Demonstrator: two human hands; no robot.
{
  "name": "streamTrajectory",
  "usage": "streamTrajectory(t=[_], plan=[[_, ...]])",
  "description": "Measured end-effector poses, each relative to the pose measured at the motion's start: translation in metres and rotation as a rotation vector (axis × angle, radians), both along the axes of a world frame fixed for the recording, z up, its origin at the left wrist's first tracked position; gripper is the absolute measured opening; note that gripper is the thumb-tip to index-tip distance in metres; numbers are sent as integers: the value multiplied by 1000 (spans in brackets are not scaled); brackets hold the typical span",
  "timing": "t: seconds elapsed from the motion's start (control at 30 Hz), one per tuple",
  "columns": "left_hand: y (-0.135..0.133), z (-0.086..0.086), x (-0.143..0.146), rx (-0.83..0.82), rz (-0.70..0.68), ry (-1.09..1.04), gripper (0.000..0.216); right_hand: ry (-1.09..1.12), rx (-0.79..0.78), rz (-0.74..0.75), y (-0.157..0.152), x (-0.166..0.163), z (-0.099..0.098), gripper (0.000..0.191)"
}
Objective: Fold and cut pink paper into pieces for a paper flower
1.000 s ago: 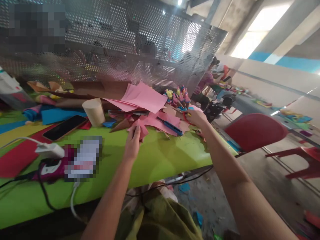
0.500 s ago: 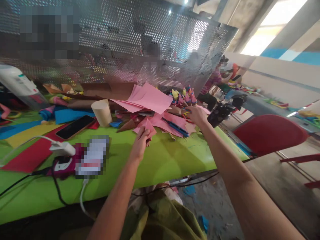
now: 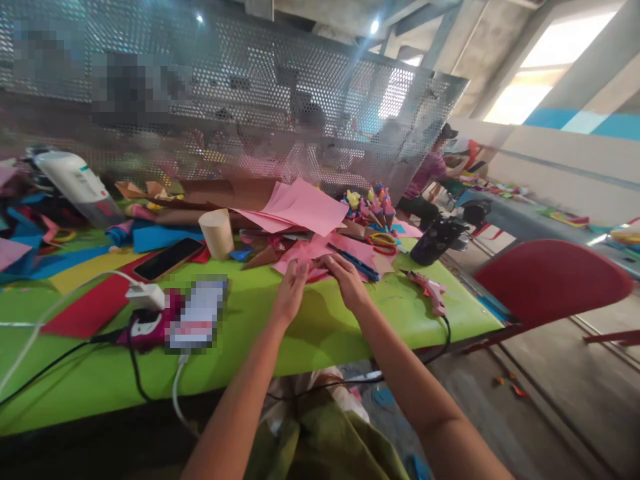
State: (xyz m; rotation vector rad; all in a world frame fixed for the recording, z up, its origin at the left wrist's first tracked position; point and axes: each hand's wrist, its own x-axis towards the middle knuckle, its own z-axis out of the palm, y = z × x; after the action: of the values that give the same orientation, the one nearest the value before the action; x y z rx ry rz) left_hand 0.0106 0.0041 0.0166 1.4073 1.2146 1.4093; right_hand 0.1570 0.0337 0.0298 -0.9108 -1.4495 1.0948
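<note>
Above the green tabletop, my left hand (image 3: pixel 291 288) is closed on a folded piece of pink paper (image 3: pixel 306 252). My right hand (image 3: pixel 346 275) meets it from the right, its fingers closed on the same paper's edge. The fingers partly cover the piece, so its full shape is hidden. Just beyond lies a blue cutter-like tool (image 3: pixel 356 263) on pink sheets (image 3: pixel 353 245). Scissors with yellow and red handles (image 3: pixel 383 241) rest farther right. A pink glue gun (image 3: pixel 429 288) with a black cord lies to the right of my right hand.
A stack of pink sheets (image 3: pixel 305 205), a beige roll (image 3: pixel 217 233) and paper flowers (image 3: pixel 373 203) stand behind. To the left are a black phone (image 3: pixel 169 259), a lit phone (image 3: pixel 197 313) and a power strip (image 3: pixel 145 328) with cords. A dark bottle (image 3: pixel 431 241) stands near the right edge.
My right hand has come back from beside the scissors to the pink paper at my left hand. The scissors and glue gun now show. The view has shifted slightly.
</note>
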Motion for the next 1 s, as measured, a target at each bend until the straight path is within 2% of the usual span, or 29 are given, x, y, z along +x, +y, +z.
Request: streamTrajectory(t=[0.1,0.23,0.3,0.4,0.5,0.63,0.73,0.83,1.0], plan=[[3,-3,-2,-38,44,-33,22,29,-88,44,2,3,-3,46],[6,-5,-3,-2,79,-56,22,76,-158,79,3,2,-7,38],[7,-4,-2,-8,68,-120,26,114,-192,93,3,1,-9,41],[7,-3,0,-103,-6,-266,33,145,-256,141,3,1,-12,40],[7,-1,0,-173,-23,-348,32,184,-261,131,2,3,-12,34],[6,-1,-2,-149,-1,-297,36,219,-254,80,0,7,-9,30],[6,0,-2,-126,-6,-280,36,202,-307,102,-2,8,-7,30],[7,-1,-1,-152,-46,-360,39,209,-342,129,-3,7,-7,32],[7,1,0,-170,-56,-401,40,245,-295,75,-3,6,-11,32]])
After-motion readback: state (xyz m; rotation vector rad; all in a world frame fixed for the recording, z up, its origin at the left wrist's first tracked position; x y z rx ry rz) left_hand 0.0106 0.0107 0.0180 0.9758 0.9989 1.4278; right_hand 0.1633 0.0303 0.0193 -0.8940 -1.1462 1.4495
